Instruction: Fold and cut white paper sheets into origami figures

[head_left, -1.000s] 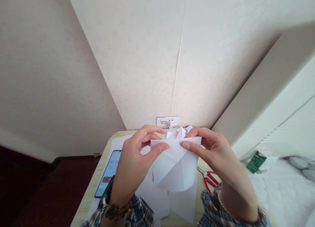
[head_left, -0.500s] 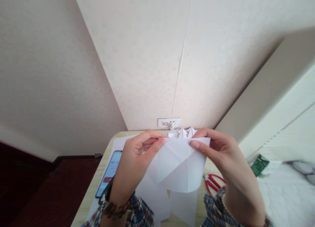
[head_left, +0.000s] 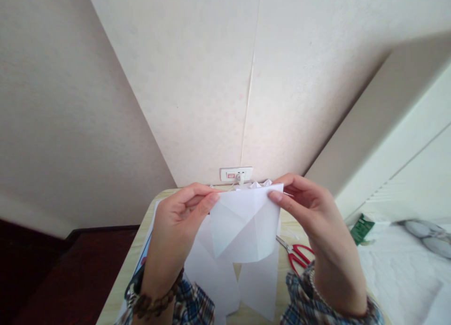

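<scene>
A creased white sheet of paper (head_left: 243,226) is held up above the table between both hands, its top edge folded over and its lower edge curving down. My left hand (head_left: 188,217) pinches the upper left corner between thumb and fingers. At the upper right corner, my right hand (head_left: 303,203) grips the paper with the thumb in front and the fingers behind. More white paper (head_left: 214,282) lies on the table underneath. Folded paper pieces with pointed tips (head_left: 260,184) stand behind the held sheet, partly hidden by it.
Red-handled scissors (head_left: 295,255) lie on the wooden table (head_left: 121,287) near my right wrist. A phone (head_left: 143,254) is mostly covered by my left forearm. The wall socket (head_left: 236,174) holds a plug at the table's back. A green packet (head_left: 362,229) rests on the right.
Both hands and the paper have shifted slightly left and up in view, and the camera view has turned a little. The scissors' blades now show more; the phone shows less.
</scene>
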`<state>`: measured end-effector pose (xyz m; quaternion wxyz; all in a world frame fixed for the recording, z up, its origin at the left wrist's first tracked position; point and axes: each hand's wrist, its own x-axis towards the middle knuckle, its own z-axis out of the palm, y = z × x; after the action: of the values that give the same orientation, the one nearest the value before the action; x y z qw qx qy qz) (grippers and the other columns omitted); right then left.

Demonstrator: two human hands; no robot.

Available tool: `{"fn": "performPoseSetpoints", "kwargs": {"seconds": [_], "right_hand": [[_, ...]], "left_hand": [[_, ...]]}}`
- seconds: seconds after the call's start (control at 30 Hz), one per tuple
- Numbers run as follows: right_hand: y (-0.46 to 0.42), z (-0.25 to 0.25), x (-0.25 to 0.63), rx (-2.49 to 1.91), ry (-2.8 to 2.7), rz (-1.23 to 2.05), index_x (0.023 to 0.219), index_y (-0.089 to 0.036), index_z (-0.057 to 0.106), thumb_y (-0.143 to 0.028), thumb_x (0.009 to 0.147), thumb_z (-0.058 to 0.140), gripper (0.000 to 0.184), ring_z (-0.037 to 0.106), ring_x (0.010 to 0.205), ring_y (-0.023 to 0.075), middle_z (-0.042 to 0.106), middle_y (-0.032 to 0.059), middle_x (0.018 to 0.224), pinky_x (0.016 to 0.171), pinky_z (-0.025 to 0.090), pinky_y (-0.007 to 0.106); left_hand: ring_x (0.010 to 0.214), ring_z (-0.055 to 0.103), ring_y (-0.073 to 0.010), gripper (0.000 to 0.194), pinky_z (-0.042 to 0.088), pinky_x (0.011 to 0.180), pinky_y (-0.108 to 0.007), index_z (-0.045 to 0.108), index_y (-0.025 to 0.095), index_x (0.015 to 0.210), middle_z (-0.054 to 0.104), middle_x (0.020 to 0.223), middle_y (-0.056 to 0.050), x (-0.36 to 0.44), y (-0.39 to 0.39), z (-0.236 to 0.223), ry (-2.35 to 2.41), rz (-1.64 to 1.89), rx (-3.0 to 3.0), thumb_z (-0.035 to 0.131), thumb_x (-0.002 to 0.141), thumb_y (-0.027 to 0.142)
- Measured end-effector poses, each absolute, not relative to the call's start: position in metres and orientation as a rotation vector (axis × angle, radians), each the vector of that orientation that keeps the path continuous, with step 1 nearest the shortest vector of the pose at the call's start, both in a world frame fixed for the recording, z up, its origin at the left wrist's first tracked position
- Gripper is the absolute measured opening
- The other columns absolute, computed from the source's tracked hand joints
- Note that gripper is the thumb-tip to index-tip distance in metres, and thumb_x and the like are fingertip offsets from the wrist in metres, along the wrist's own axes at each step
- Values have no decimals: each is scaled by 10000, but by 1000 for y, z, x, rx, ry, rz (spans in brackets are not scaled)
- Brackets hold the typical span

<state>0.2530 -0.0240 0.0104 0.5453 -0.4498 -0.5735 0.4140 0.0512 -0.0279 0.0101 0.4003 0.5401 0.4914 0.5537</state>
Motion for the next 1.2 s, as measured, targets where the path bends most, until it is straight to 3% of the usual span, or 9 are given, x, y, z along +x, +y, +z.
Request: {"fn": "performPoseSetpoints", "kwargs": {"seconds": [0.63, 0.9, 1.2], "right_hand": [[-27, 10, 251, -953, -1262, 1004, 663, -212, 674, -225, 771, 754, 135, 581, 644, 101, 657, -27, 664, 588, 451, 192], [-29, 14, 249, -972, -1251, 985, 635, -213, 645, -230, 749, 754, 158, 577, 619, 125, 646, -20, 647, 562, 446, 232], [-27, 10, 250, -991, -1277, 946, 636, -213, 653, -232, 763, 742, 156, 538, 597, 111, 619, -33, 614, 561, 418, 223]], "left_hand": [[623, 691, -117, 104, 536, 566, -153, 751, 260, 712, 729, 638, 62, 45, -27, 12, 1356, 1424, 1485, 691, 787, 220], [634, 706, -163, 83, 560, 574, -213, 755, 243, 740, 758, 676, 27, 45, -30, 15, 1398, 1371, 1483, 692, 786, 273], [599, 681, -124, 110, 517, 557, -172, 742, 255, 692, 742, 646, 58, 43, -31, 16, 1422, 1395, 1544, 683, 774, 212]]}}
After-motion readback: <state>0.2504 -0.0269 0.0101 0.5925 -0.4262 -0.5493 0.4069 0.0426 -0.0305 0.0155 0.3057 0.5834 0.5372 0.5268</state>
